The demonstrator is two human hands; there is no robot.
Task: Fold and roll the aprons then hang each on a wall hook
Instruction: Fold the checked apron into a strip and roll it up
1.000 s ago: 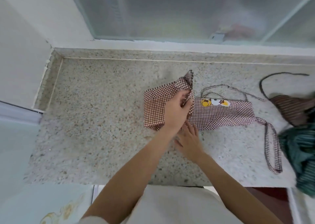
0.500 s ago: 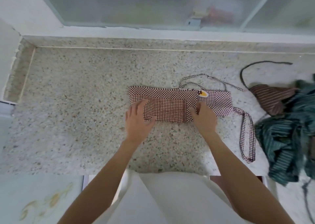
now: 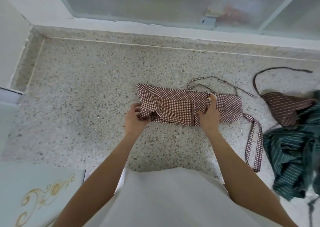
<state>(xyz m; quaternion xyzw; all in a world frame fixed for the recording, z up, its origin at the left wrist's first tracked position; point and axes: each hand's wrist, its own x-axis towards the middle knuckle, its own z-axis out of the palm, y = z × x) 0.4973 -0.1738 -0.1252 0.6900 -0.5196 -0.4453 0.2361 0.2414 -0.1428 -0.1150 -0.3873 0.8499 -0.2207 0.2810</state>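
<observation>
A brown-and-white checked apron lies folded into a long band on the speckled stone counter. My left hand grips the band's near left corner and lifts it off the stone. My right hand holds the band's near edge right of the middle, thumb under the cloth and fingers on top. The apron's thin neck tie lies behind it, and its checked waist strap trails down toward the front edge at the right.
A brown striped apron with a dark cord and a green striped apron lie bunched at the counter's right end. Frosted glass panels run along the back. A white wall closes the left side.
Both hands lay flat on the folded band half a second ago. Now they grip its near edge and the left end has risen and crumpled.
</observation>
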